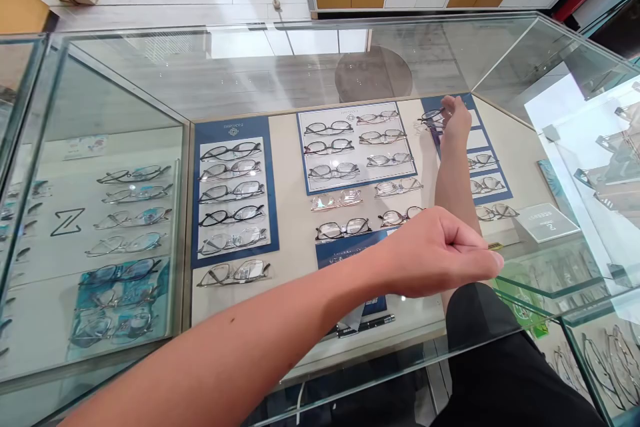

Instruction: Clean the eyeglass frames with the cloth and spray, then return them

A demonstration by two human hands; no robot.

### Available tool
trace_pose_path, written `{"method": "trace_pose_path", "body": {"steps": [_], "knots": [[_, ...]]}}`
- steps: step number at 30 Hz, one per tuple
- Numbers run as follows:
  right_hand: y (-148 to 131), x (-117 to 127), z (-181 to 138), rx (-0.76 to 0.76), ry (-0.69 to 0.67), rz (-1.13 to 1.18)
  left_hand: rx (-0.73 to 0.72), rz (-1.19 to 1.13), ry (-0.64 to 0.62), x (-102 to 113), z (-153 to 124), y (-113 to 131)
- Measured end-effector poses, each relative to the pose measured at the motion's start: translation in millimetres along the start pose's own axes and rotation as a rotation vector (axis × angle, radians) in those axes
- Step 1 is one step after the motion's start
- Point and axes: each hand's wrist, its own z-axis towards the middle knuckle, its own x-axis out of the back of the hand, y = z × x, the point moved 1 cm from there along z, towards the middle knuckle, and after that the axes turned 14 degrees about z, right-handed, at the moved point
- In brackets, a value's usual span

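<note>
Glass case (290, 230), eyeglasses (431, 116) and right hand (456, 119) inside

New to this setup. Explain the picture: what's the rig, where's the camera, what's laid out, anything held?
There's no robot here: just a person's bare hands. The only picture comes from a camera worn on the head, looking forward and down.

Below is a glass case. Inside, pairs of glasses lie in columns, some on blue-edged cards, others on the pale base.

The right hand reaches to the far right card, with a dark pair at its fingers; whether gripped or just touched is hard to tell. The left hand is curled nearer the camera; nothing shows in it, though its palm is hidden.
</note>
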Motion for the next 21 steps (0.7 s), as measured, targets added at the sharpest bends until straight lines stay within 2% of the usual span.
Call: {"method": "trace_pose_path", "body": {"steps": [3,6,8,11,13,16,19,21], "knots": [[4,-23,-28,0.069,-0.087,0.016,-0.019,0.012,0.009,1,3,-2],[7,-54,-70,0.171,-0.202,0.017,-0.081,0.068,0.079,0,6,-6],[9,-79,-111,0.205,-0.275,0.005,-0.127,0.128,0.104,-1,9,-9],[18,-107,-193,0.266,-0.417,-0.037,-0.187,0.226,0.112,0,16,-15],[31,-111,-254,0.342,-0.521,-0.101,-0.209,0.297,0.143,2,20,-19],[54,-99,-330,0.411,-0.729,-0.29,-0.229,0.375,0.164,2,26,-25],[67,-85,-376,0.327,-1.163,-0.661,-0.272,0.459,0.212,1,31,-31],[61,-80,-391,0.321,-1.278,-0.766,-0.272,0.516,0.277,-1,33,-34]]}}
